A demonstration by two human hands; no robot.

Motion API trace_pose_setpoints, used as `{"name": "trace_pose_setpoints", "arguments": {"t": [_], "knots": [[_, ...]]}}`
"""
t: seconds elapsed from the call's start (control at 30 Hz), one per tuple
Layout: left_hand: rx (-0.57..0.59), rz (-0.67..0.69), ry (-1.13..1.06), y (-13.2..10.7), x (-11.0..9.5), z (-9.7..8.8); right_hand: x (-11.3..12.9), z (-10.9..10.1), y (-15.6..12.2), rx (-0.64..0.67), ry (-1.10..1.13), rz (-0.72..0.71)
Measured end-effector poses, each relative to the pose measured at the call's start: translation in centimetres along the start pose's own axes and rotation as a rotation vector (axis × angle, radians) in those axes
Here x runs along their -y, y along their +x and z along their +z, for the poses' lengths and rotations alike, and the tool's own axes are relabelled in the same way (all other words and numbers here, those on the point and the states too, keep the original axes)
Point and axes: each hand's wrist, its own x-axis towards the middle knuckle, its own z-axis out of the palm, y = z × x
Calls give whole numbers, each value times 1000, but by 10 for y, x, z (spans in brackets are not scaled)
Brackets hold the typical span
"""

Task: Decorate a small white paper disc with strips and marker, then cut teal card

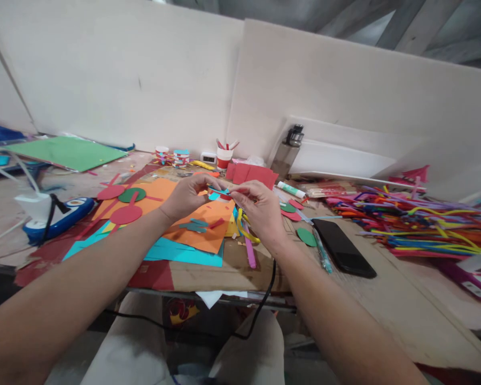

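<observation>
My left hand [187, 195] and my right hand [260, 207] meet over the middle of the worktable, fingertips pinched on a small blue paper strip [220, 190] stretched between them. Just below the strip is something red and white with blue pieces, partly hidden, and I cannot tell whether my fingers touch it. Orange paper sheets [200, 241] lie under my hands, with short teal strips [195, 225] on top. Cyan sheets [184, 253] stick out beneath the orange. Yellow scissor-like handles [247, 232] show beside my right hand, near a pink strip [250, 253].
Red paper circles [125, 214] and a green circle [132, 195] lie left. Decorated cups [181, 157], a cup of pens [224, 158], a bottle [285, 152] and a glue stick [291, 189] stand or lie behind. A phone [343, 248] and colourful pipe cleaners [420, 214] are right; a power strip [60, 218] left.
</observation>
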Motion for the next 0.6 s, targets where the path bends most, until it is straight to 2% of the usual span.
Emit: {"name": "trace_pose_setpoints", "arguments": {"t": [0.6], "knots": [[-14, -30, 16, 0, 0, 0, 6, 0, -1, 16, -156, -99]]}}
